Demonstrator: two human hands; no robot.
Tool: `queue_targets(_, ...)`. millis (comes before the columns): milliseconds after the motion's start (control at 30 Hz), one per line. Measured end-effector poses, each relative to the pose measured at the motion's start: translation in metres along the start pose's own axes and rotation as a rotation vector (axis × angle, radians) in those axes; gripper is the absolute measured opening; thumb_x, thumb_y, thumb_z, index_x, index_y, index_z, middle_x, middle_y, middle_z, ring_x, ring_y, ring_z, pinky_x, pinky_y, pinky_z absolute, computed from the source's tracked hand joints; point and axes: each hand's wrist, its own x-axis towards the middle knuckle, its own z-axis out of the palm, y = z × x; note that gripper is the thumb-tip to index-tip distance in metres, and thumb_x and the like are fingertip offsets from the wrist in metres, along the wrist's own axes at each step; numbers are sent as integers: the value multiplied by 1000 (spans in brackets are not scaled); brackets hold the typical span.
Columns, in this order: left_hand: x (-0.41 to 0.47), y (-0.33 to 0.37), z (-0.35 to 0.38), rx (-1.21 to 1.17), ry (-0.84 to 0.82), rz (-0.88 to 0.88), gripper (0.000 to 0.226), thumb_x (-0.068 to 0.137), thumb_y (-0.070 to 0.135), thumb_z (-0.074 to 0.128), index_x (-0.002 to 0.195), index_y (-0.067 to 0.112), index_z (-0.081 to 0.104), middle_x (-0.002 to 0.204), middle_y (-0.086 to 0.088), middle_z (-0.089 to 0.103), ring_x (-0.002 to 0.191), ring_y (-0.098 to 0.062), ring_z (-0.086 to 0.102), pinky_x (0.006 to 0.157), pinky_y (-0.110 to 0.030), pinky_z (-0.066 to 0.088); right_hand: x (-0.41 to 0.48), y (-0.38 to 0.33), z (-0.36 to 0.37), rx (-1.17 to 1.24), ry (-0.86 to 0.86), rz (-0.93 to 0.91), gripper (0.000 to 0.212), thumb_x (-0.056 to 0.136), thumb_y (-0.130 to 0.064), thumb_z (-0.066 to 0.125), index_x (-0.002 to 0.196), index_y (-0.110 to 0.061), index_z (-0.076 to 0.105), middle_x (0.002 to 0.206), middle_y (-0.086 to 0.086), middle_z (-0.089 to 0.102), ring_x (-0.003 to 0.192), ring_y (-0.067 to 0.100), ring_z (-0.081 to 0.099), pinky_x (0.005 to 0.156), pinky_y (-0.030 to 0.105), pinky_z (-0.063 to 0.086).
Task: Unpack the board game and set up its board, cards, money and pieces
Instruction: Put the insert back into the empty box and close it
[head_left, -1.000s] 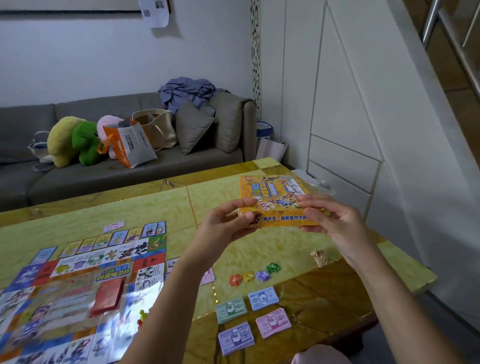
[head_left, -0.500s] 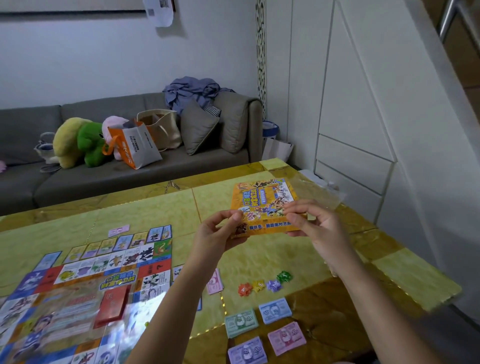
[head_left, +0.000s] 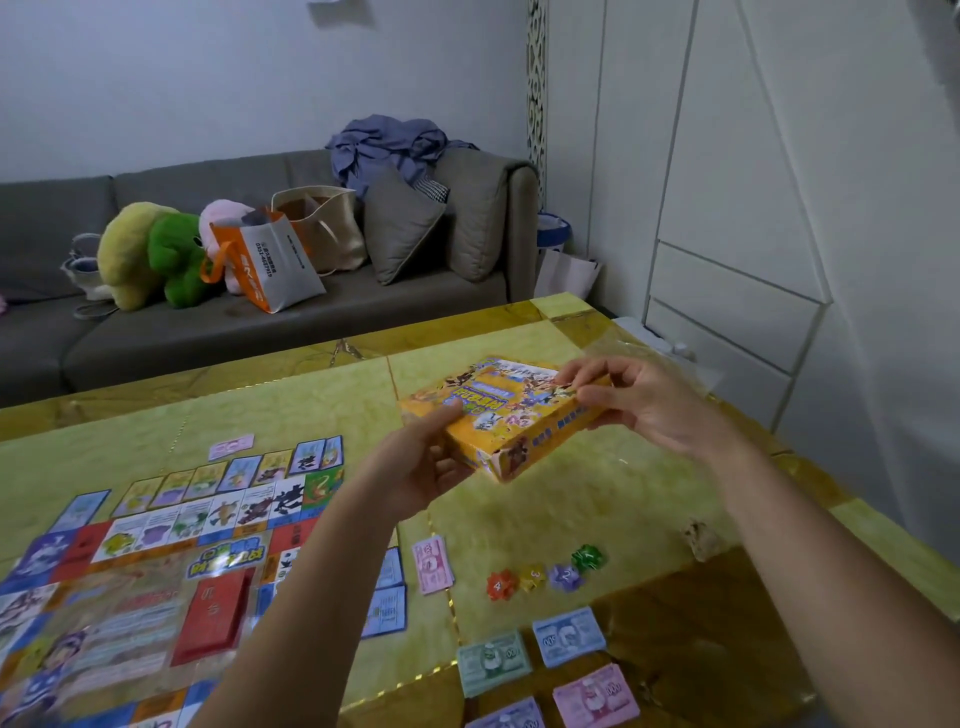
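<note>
The yellow game box (head_left: 501, 415) is held above the table, turned at a slant. My left hand (head_left: 421, 462) grips its near left corner, thumb on the lid. My right hand (head_left: 639, 400) holds its right end with curled fingers. The game board (head_left: 156, 561) lies open at the left, a red card deck (head_left: 213, 613) on its middle. Several coloured star-shaped pieces (head_left: 545, 571) sit in a row. Stacks of play money lie near the front: green (head_left: 493, 662), blue (head_left: 569, 634) and pink (head_left: 595, 693). Another pink stack (head_left: 432, 564) lies beside the board.
The yellow-green table (head_left: 291, 410) ends at a right edge close to a white cabinet wall (head_left: 779, 234). Clear plastic wrap (head_left: 660, 358) lies at the far right. A crumpled scrap (head_left: 701, 540) sits near the right edge. A grey sofa (head_left: 260, 322) with bags and plush toys stands behind.
The box has turned clockwise and tilted, and now sits lower over the table. My left hand moved to its near corner while my right hand stayed on its right end.
</note>
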Motion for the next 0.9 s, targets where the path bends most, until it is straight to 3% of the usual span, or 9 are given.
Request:
queue_targets(133, 15, -1, -6, -170, -55, -105, 25, 92, 19, 57, 99, -5, 56, 91, -19, 63, 60, -24, 70, 53, -26, 59, 14, 12, -17, -64, 119, 67, 38, 72, -21, 72, 110, -19, 66, 121, 3, 63, 85, 20, 69, 69, 24, 57)
queue_targets(267, 41, -11, -4, -299, 55, -50, 14, 93, 8, 55, 97, -5, 53, 94, -19, 61, 76, -31, 66, 53, -33, 59, 15, 41, -36, -383, 265, 252, 33, 90, -15, 62, 122, -22, 55, 130, 2, 56, 87, 19, 66, 77, 25, 55)
queue_targets(400, 64, -22, 2, -430, 178, -22, 11, 94, 3, 53, 86, -4, 51, 87, -18, 58, 83, -33, 59, 58, -36, 57, 1, 73, -43, -893, 159, 392, 30, 91, -22, 62, 121, -19, 62, 117, -3, 64, 97, 11, 61, 72, 16, 46)
queue_targets(500, 83, -33, 4, -455, 226, -12, 11, 96, 4, 52, 104, -3, 51, 87, -17, 56, 94, -33, 60, 77, -38, 56, -3, 85, -40, -1016, 134, 421, 26, 89, -24, 65, 114, -18, 68, 114, -1, 68, 99, 11, 62, 76, 19, 43)
queue_targets(567, 96, -39, 4, -420, 274, -27, 27, 96, 5, 52, 121, -1, 47, 101, -18, 58, 116, -34, 55, 79, -40, 53, -3, 89, -40, -1064, 143, 409, 23, 88, -25, 66, 110, -18, 70, 111, -1, 69, 96, 10, 62, 77, 19, 41)
queue_targets(633, 105, -45, 2, -407, 328, -52, 39, 95, 6, 53, 132, -1, 43, 126, -20, 54, 124, -34, 50, 76, -37, 54, -3, 91, -38, -1096, 148, 389, 20, 88, -24, 65, 106, -18, 72, 108, -1, 70, 91, 9, 61, 76, 19, 41)
queue_targets(700, 106, -48, 0, -405, 393, -54, 41, 95, 6, 54, 134, -1, 43, 130, -19, 52, 124, -34, 50, 85, -40, 50, -2, 93, -36, -1140, 152, 374, 18, 89, -24, 64, 103, -16, 73, 103, 0, 71, 89, 10, 62, 74, 19, 41)
queue_targets(767, 105, -50, -5, -364, 427, -30, 41, 93, 6, 57, 131, 0, 45, 112, -18, 57, 115, -33, 56, 81, -42, 51, -1, 95, -35, -1166, 165, 376, 17, 89, -26, 64, 100, -16, 74, 99, 0, 72, 84, 11, 62, 68, 20, 41)
queue_targets(900, 91, -49, -12, -250, 367, -89, 31, 96, 14, 54, 123, -1, 49, 90, -21, 63, 66, -31, 66, 42, -35, 55, 2, 95, -36, -1192, 113, 401, 17, 89, -27, 64, 99, -17, 74, 99, -1, 71, 77, 7, 57, 58, 14, 37)
